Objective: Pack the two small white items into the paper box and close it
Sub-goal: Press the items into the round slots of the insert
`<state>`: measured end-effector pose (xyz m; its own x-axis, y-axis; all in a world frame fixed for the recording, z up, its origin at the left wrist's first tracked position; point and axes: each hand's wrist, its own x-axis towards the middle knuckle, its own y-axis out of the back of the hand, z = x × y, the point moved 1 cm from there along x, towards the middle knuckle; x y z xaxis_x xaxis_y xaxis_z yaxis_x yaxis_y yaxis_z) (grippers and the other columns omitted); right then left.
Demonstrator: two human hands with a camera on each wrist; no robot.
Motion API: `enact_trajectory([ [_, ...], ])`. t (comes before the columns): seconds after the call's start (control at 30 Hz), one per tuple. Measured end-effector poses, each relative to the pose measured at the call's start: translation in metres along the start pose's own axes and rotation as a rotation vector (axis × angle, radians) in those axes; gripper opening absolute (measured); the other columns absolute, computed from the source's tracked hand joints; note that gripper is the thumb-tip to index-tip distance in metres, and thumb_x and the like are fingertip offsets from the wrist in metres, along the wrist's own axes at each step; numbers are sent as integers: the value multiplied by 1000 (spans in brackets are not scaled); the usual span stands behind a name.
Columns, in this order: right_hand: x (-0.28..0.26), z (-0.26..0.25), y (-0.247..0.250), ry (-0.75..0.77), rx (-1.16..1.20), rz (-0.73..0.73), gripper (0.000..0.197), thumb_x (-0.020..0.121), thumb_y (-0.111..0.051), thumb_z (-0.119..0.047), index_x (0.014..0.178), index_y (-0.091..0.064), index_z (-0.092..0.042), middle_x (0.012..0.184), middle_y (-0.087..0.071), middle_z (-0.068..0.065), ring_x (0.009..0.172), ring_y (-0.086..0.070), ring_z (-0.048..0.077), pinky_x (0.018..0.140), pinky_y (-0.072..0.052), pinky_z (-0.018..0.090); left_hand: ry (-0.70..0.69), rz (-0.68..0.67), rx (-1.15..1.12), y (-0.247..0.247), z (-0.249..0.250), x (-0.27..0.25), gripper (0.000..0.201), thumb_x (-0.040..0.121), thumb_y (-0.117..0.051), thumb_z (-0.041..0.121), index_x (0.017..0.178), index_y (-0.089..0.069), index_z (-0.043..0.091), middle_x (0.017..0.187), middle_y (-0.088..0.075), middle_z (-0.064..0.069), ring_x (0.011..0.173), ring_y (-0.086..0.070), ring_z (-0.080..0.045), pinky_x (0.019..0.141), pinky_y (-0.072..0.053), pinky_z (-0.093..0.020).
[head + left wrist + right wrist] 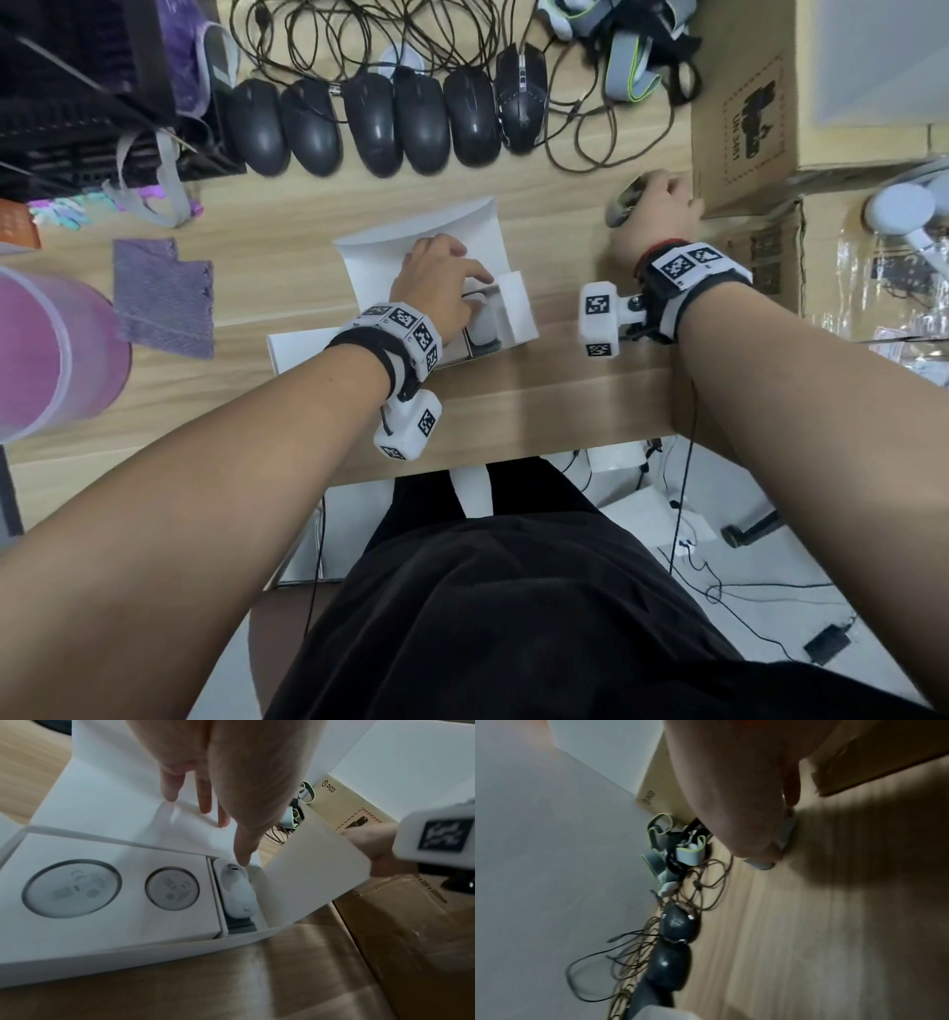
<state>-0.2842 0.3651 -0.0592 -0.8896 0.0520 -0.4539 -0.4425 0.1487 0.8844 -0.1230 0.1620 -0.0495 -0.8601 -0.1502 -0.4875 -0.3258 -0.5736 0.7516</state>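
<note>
Open paper box on wooden desk; one hand at box, one at second item.

Head view: left hand (441,277) reaches into the white paper box (369,262), lid flap raised; right hand (655,210) curls over a small item (624,205) on the desk (287,226) beside a cardboard carton (744,128). Left wrist view: extended fingers (241,854) touch a rounded white item (235,890) seated in the box's right-hand slot; two round discs (72,888) sit in the insert. Right wrist view: fingertips (770,850) pinch the pale item (786,829) against the desk.
</note>
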Motion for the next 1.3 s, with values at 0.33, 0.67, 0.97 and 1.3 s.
enact_trajectory([
  [0.33,-5,0,-5,76,24,-86,38,86,-66,-33,118,-63,-12,115,-67,16,108,-61,34,80,-46,33,-18,59,-62,8,-2,-2,20,92,-65,17,106,-72,29,127,-54,6,121,-47,-19,97,-44,-36],
  [0.67,-69,-64,57,470,576,-417,38,86,-72,-20,118,-52,-22,94,-58,3,80,-63,20,76,-58,43,15,78,-388,44,12,-23,12,87,-72,29,98,-76,25,80,-73,6,80,-67,-12,88,-55,-34],
  [0.97,-113,-100,80,617,540,-516,40,67,-76,7,98,-60,-13,83,-68,2,70,-64,21,72,-55,38,67,303,-759,92,9,-48,67,67,-88,45,119,-53,21,100,-65,4,73,-73,-18,61,-62,-35],
  [1.3,-133,-119,86,694,714,-422,42,71,-86,-4,104,-64,-19,97,-66,-1,74,-64,11,81,-56,29,-67,163,-793,111,-14,-55,38,71,-90,18,104,-70,21,100,-75,-5,83,-67,-13,85,-58,-35],
])
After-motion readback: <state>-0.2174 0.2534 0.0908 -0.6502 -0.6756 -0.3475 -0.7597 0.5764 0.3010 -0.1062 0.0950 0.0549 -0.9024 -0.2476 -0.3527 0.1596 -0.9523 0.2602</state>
